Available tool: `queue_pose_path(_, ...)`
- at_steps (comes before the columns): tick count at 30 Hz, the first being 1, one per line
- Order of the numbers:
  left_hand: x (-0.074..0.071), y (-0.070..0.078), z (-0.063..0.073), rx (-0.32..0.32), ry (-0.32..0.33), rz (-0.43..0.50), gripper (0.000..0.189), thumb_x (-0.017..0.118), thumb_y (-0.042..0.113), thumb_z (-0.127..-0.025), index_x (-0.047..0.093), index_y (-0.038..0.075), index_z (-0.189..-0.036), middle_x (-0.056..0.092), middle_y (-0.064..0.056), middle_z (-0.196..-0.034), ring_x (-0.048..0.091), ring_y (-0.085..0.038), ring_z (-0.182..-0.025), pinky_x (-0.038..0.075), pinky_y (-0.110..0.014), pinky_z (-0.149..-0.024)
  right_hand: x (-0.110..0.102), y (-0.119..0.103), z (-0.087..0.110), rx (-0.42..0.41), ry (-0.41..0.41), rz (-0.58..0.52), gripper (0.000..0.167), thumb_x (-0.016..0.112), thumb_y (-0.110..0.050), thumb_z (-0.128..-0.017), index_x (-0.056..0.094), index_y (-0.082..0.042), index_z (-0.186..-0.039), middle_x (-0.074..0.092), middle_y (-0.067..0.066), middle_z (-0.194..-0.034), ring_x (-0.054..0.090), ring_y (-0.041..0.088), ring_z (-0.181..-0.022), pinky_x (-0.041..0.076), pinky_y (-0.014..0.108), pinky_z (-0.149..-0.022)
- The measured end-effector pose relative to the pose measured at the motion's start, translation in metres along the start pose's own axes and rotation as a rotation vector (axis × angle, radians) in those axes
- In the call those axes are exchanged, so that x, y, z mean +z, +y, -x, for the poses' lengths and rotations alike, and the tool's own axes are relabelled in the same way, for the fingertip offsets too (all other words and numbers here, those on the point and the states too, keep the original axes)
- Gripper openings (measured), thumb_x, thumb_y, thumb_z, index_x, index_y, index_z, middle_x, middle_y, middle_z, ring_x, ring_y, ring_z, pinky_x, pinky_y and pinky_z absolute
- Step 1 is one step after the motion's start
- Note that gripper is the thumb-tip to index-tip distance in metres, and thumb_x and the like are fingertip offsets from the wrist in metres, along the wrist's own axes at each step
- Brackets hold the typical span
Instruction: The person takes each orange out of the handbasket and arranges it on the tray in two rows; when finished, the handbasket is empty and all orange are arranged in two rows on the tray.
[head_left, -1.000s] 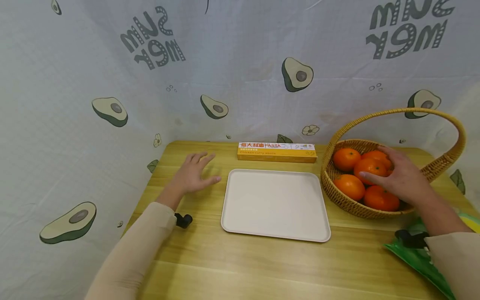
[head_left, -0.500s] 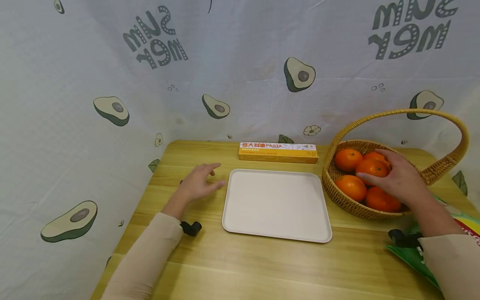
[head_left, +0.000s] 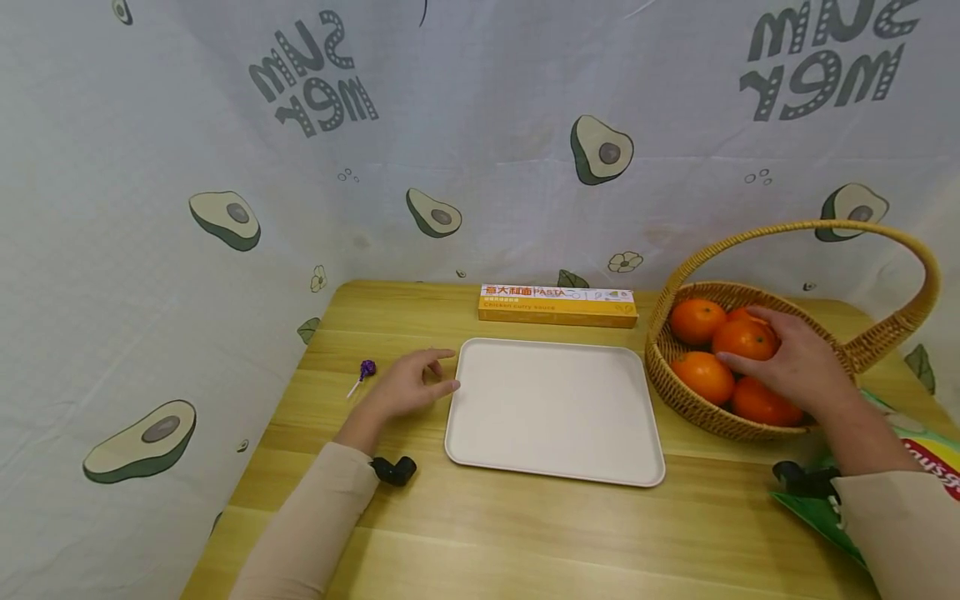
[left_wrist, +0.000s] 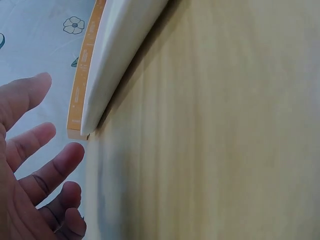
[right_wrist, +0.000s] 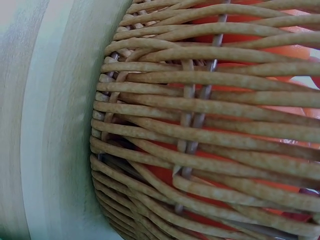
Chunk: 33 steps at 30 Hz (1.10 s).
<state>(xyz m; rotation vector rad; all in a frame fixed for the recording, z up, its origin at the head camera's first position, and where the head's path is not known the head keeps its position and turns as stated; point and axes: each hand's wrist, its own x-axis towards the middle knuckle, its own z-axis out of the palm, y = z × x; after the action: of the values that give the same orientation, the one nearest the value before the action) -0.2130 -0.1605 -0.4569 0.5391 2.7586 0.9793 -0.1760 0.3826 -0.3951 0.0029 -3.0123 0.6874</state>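
Left hand (head_left: 408, 385) slid nearer tray (head_left: 553, 410), uncovering purple lollipop (head_left: 366, 368) on surface (head_left: 525, 533). Basket (head_left: 757, 350) right of tray. Right hand (head_left: 795, 367) in basket, grip curled over top orange (head_left: 742, 337); left grip relaxed, empty. Step, judged: picking orange; next needs lift clear of rim.

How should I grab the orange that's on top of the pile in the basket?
Come from above and cup its rounded top, fingers spread down its sides. The top orange sits highest in the basket, with the woven wall around it and other oranges under it, so only its top is free. The right hand already lies over it that way. Reach in under the arched handle.
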Motion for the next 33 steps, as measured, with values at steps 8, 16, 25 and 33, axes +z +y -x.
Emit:
queue_pose_path(8,0.015,-0.007,-0.002,0.016,0.009,0.071,0.049,0.077,0.032,-0.091,0.066,0.017,-0.136,0.066,-0.001,-0.103,0.054,-0.016,-0.088,0.046,-0.033,-0.081,0.002,0.004,-0.001,0.005,0.004,0.012,0.093,0.072,-0.048,-0.092,0.031,0.007,-0.154,0.038,0.041,-0.143,0.041,0.057,-0.118,0.038,0.072,-0.089)
queue_pose_path(16,0.022,-0.011,-0.001,0.032,0.041,0.124,0.044,0.079,0.027,-0.089,0.07,0.015,-0.13,0.069,-0.001,-0.103,0.056,-0.018,-0.095,0.045,-0.036,-0.089,0.001,0.006,-0.003,0.004,-0.002,0.036,0.091,0.07,-0.049,-0.093,0.031,0.007,-0.153,0.038,0.041,-0.14,0.042,0.057,-0.115,0.038,0.071,-0.088)
queue_pose_path(25,0.026,-0.013,0.0,0.005,0.075,0.14,0.043,0.08,0.026,-0.089,0.071,0.017,-0.129,0.069,0.001,-0.104,0.056,-0.017,-0.101,0.044,-0.037,-0.093,0.001,0.006,-0.003,0.008,-0.019,0.053,0.089,0.068,-0.05,-0.094,0.031,0.006,-0.152,0.04,0.04,-0.137,0.043,0.056,-0.112,0.039,0.071,-0.086)
queue_pose_path(33,0.028,-0.015,0.003,0.009,0.104,0.14,0.042,0.08,0.027,-0.088,0.072,0.017,-0.128,0.069,0.001,-0.104,0.056,-0.019,-0.102,0.042,-0.039,-0.094,0.002,0.005,-0.003,0.013,-0.019,0.051,0.088,0.068,-0.05,-0.094,0.031,0.005,-0.152,0.04,0.04,-0.139,0.043,0.056,-0.112,0.039,0.071,-0.086)
